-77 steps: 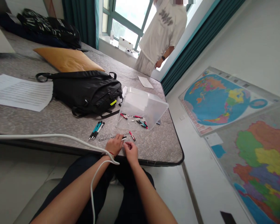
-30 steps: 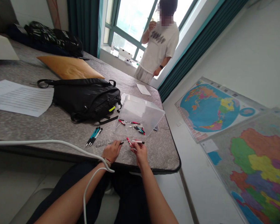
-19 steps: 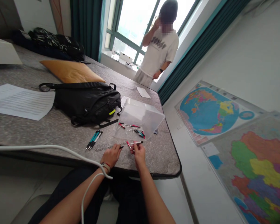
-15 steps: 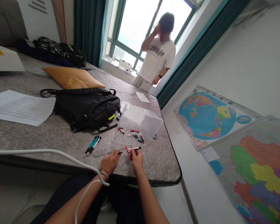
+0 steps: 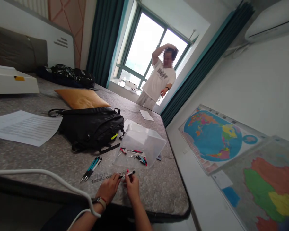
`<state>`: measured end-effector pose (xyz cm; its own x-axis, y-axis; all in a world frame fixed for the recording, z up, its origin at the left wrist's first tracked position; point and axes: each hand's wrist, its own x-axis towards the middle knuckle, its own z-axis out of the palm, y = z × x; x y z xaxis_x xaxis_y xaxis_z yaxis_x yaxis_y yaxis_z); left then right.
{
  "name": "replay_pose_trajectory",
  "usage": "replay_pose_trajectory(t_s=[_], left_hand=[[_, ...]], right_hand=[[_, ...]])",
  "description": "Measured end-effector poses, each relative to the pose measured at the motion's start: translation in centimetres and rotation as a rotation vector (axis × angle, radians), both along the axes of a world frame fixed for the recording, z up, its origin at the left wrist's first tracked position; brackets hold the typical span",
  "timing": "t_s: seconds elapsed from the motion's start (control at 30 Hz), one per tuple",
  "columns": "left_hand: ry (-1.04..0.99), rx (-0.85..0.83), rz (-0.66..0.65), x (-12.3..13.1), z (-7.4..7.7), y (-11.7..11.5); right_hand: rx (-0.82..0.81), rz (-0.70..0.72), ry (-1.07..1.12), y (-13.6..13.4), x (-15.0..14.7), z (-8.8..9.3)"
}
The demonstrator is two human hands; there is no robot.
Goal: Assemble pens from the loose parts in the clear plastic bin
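Note:
Both hands meet low over the near edge of the mattress. My left hand [image 5: 109, 188] is closed, its fingertips pinching the dark end of a pen. In my right hand [image 5: 133, 188] is a white-and-black pen [image 5: 130, 173], held nearly level between thumb and fingers; a small red piece shows beside it. The two hands almost touch, and the join in the pen is partly hidden by fingers. Several pens [image 5: 91, 168], teal, white and black, lie side by side to the left. Beyond the hands, loose pen parts [image 5: 141, 158] lie on a clear plastic container [image 5: 156, 141].
A black backpack [image 5: 91, 128] lies behind the pens, with a printed sheet [image 5: 26, 128] and brown envelope [image 5: 83, 98] nearby. A white cable [image 5: 50, 175] crosses in front at left. Another person [image 5: 159, 78] stands by the window. Maps [image 5: 214, 131] hang on the right wall.
My hands have drawn together, bringing the dark piece in the left against the pen in the right. The view has tilted up. The other person's raised hand moved to the top of the head.

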<state>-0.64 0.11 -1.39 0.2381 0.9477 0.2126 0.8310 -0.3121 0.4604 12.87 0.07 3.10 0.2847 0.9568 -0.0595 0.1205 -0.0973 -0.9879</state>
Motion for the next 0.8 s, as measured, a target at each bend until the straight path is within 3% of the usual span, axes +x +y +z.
replay_pose_trajectory(t_s=[0.57, 0.8], left_hand=[[0.058, -0.031, -0.008, 0.0, 0.6, -0.3], [0.086, -0.010, -0.037, 0.0, 0.9, -0.4]], right_hand=[[0.028, -0.134, 0.256, -0.4, -0.6, -3.4], [-0.003, -0.128, 0.396, -0.7, 0.2, -3.5]])
